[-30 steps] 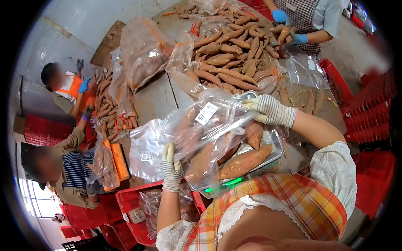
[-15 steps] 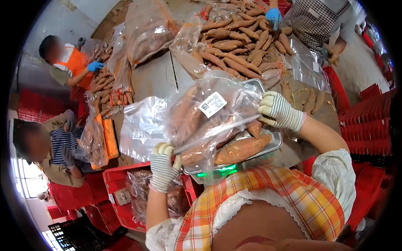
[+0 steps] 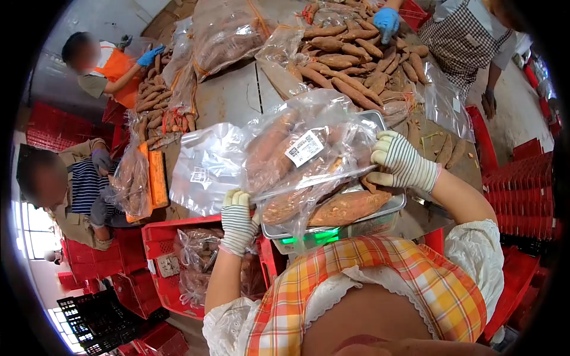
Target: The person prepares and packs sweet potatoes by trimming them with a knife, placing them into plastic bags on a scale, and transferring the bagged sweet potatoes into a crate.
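A clear plastic bag (image 3: 270,155) of sweet potatoes with a white label (image 3: 304,148) lies on a metal scale tray (image 3: 401,206). My left hand (image 3: 238,222), in a striped knitted glove, pinches the bag's near left corner. The same kind of glove covers my right hand (image 3: 407,161), its fingers closed on the right side of the bag's edge. Between my hands the bag's edge is drawn across, and a large sweet potato (image 3: 350,207) shows below it on the tray. Green digits glow on the scale (image 3: 312,237) beneath.
Flat empty bags (image 3: 205,172) lie left of the scale. A red crate (image 3: 155,240) with bagged sweet potatoes stands at front left. Beyond is a pile of sweet potatoes (image 3: 350,59), with a co-worker's blue glove (image 3: 386,22) over it. Two other people work at left; crate stacks (image 3: 519,190) stand right.
My view has shifted slightly. Both hands keep hold of the bag's edge, and the bag sits a little flatter over the sweet potatoes. The co-worker at far left has raised a blue-gloved hand.
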The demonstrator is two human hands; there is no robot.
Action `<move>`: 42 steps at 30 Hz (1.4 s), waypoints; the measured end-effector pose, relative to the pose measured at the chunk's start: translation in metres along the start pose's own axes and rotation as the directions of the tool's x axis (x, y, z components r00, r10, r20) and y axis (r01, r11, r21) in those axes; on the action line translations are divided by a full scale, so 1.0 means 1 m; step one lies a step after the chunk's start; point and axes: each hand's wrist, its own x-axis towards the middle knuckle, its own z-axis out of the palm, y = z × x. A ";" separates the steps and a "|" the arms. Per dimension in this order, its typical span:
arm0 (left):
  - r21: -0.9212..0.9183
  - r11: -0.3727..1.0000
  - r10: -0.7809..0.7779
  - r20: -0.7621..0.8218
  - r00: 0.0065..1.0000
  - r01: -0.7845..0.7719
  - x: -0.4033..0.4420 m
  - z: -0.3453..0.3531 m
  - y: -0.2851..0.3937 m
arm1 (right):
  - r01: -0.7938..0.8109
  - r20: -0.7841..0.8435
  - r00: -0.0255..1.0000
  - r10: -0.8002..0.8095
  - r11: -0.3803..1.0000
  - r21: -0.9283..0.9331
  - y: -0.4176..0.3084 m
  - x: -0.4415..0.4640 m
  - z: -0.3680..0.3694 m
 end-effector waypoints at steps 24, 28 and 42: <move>-0.950 -0.139 -0.534 0.310 0.786 0.281 0.043 0.011 0.046 | -0.237 -0.405 0.827 0.390 0.895 0.378 0.014 -0.058 0.053; -0.906 -0.199 -0.540 0.420 0.729 0.374 0.064 0.030 0.037 | -0.263 -0.364 0.851 0.380 0.906 0.331 0.011 -0.055 0.048; -0.894 -0.365 -0.326 0.385 0.863 0.261 0.103 0.031 0.037 | -0.301 -0.370 0.827 0.423 0.889 0.345 0.012 -0.059 0.050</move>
